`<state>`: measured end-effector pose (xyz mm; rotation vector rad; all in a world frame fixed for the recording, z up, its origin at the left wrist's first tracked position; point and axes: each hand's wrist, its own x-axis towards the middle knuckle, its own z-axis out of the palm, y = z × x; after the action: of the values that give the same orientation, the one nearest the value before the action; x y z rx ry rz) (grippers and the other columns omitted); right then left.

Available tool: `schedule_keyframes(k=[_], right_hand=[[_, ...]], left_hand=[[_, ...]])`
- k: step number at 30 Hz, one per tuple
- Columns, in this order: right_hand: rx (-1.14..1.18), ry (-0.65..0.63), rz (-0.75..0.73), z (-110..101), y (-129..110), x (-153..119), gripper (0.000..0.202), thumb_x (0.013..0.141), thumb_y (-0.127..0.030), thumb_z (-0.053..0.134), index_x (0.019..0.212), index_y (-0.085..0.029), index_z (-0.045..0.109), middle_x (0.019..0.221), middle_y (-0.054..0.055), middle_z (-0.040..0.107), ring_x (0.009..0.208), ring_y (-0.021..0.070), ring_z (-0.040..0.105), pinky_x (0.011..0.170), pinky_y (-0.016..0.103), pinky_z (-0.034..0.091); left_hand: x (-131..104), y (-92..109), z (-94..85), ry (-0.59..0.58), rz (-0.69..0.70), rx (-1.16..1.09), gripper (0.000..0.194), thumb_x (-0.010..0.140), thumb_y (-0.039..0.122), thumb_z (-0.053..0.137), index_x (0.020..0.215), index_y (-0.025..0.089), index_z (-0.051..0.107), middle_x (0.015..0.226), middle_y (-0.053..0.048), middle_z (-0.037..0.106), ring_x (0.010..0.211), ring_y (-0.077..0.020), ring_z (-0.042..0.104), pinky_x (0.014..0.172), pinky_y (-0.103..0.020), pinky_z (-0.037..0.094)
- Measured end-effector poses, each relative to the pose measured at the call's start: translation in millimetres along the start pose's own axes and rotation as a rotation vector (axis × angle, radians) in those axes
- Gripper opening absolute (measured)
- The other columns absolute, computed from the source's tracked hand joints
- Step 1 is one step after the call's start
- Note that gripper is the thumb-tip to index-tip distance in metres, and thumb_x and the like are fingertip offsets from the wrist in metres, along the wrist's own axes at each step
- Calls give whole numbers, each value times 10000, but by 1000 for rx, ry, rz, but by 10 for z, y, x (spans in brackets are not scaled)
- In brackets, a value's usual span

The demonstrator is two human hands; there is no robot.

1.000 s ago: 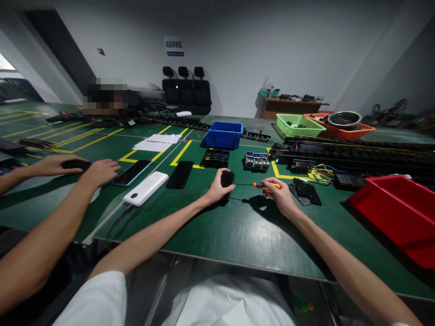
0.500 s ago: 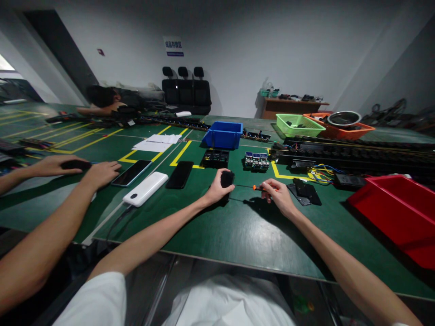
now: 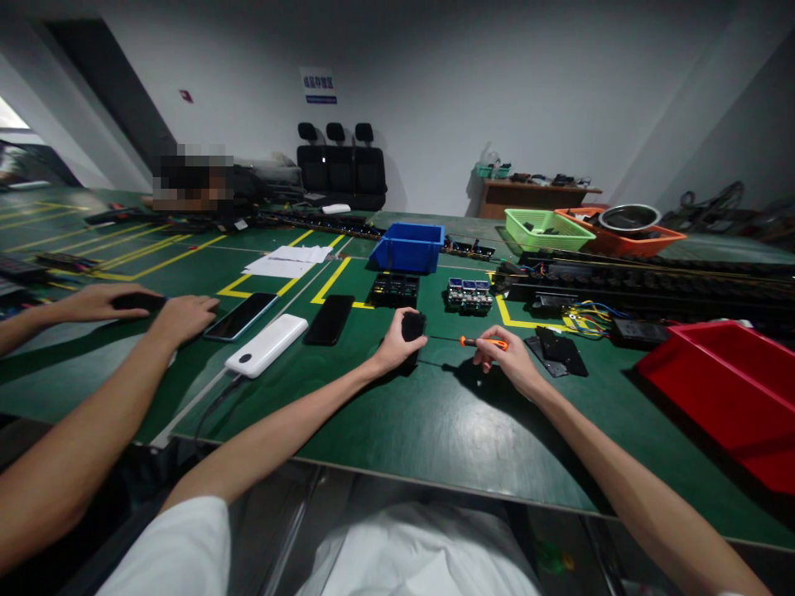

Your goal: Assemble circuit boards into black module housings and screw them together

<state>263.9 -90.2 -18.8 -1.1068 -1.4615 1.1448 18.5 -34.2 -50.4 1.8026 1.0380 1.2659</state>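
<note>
My left hand [image 3: 396, 343] is wrapped round a small black case [image 3: 413, 329], held on edge just above the green table [image 3: 373, 430]. In my right hand [image 3: 504, 354] is a screwdriver [image 3: 484, 343] with an orange and black handle, gripped between thumb and fingers. Its thin shaft points left and its tip is at the right side of the black case. Whether the tip sits in a screw is too small to tell. Behind the case lie a black module [image 3: 395, 290] and a module with several silver and blue parts [image 3: 469, 295].
A black phone [image 3: 330, 320], a white power bank [image 3: 267, 345] and another phone [image 3: 241, 317] lie to the left, beside a co-worker's hands [image 3: 186, 319]. A blue bin [image 3: 410, 247] stands behind. Black plates [image 3: 559, 350] and a red bin [image 3: 726, 397] are at right.
The fingers of my right hand have shifted on the screwdriver, showing more of its orange handle. The black case and my left hand have hardly moved.
</note>
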Motion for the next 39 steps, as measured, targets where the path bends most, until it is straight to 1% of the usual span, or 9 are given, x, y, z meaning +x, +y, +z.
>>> schedule_keyframes(k=[7, 12, 25, 35, 39], right_hand=[[-4, 35, 13, -11, 53, 23, 358, 780, -535, 624, 776, -195, 510, 519, -8, 609, 429, 128, 545, 413, 234, 442], [-24, 47, 18, -10, 33, 19, 375, 781, -551, 618, 729, -195, 513, 504, -13, 598, 416, 121, 536, 410, 227, 435], [-14, 101, 13, -52, 58, 39, 355, 789, -524, 621, 715, -198, 501, 505, -18, 576, 416, 115, 508, 407, 225, 410], [-10, 73, -1, -36, 72, 31, 317, 810, -482, 617, 738, -192, 513, 508, -23, 572, 422, 105, 497, 417, 217, 407], [6, 55, -20, -32, 79, 30, 297, 819, -458, 616, 742, -192, 509, 508, -28, 568, 418, 99, 488, 418, 213, 402]], left_hand=[[-6, 16, 1, 2, 28, 24, 499, 713, 254, 652, 1155, 215, 422, 1020, -23, 512, 912, -158, 509, 853, -318, 425], [-5, 32, -1, -14, 13, 22, 502, 717, 252, 650, 1160, 210, 417, 1009, -22, 516, 917, -160, 516, 860, -322, 424], [13, 10, -3, -19, -1, -12, 517, 714, 274, 669, 1160, 207, 416, 1008, -24, 526, 921, -166, 525, 853, -327, 432], [13, 10, -7, -21, -16, -6, 522, 716, 309, 675, 1161, 212, 420, 1012, -27, 531, 911, -170, 529, 848, -330, 436], [12, 3, -3, -21, 13, 8, 542, 706, 291, 679, 1171, 205, 413, 1018, -26, 520, 922, -164, 518, 859, -323, 429]])
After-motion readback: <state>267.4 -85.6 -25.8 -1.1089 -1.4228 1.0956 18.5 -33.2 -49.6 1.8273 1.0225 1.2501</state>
